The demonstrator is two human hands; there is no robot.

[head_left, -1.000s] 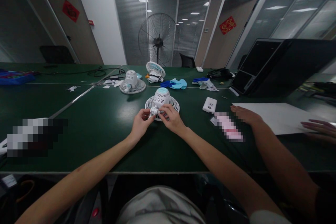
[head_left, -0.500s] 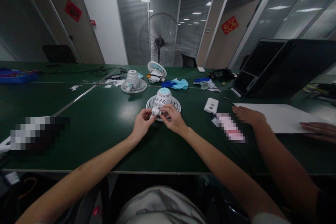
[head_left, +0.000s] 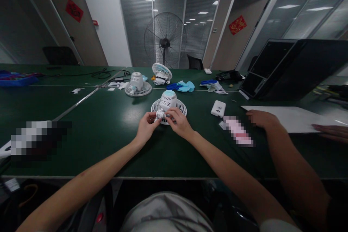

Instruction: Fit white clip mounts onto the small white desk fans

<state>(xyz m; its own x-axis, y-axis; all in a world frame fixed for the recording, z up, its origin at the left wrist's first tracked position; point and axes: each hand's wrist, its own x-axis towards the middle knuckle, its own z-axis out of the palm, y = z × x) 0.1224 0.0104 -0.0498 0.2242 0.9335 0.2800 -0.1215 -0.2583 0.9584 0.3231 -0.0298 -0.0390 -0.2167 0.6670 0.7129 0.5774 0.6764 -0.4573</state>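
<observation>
Right in front of me a small white fan [head_left: 168,100] lies face down on its round grille, its motor housing with a pale blue cap on top. From the near side of the housing juts a white joint piece [head_left: 160,114]. My left hand [head_left: 145,126] pinches this piece from the left between thumb and fingers. On its right side, the thumb and fingertips of my right hand [head_left: 179,122] are closed on it too. My fingers hide part of the joint, so its finer details cannot be made out.
On the green table [head_left: 108,145], a second face-down fan [head_left: 138,86] and a tilted fan [head_left: 162,73] stand behind. Blue fan blades [head_left: 186,86], a white power bank [head_left: 218,108] and a black computer case [head_left: 293,69] lie rightward. A co-worker's hand [head_left: 262,119] touches a white board [head_left: 296,117].
Both my hands stay on the joint piece, with only slight finger movement. At the right, the co-worker's hands and the white board have shifted a little.
</observation>
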